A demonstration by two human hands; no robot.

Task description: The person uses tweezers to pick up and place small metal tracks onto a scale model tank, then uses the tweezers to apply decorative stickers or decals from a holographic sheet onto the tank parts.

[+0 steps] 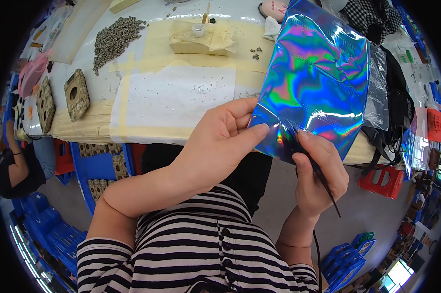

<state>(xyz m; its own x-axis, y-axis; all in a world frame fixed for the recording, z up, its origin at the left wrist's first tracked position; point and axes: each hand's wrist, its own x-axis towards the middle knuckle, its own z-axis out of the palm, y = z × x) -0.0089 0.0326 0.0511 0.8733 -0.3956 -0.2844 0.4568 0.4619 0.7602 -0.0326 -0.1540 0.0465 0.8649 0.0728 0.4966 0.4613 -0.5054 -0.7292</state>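
Note:
A large blue iridescent foil sheet is raised over the right part of the table; I cannot tell if it is a flat sheet or a bag. My left hand pinches its lower left corner, thumb on top and fingers behind. At the bottom edge, my right hand grips a thin black tool between thumb and fingers. One end of the tool meets the foil, and its slim tail points down to the right. Whether it is a pair of tweezers I cannot make out.
A white paper dotted with tiny bits is taped to the table. Behind it are a pile of small metallic pieces and a block with a small white cup. Two patterned plates lie left. A red stool stands below right.

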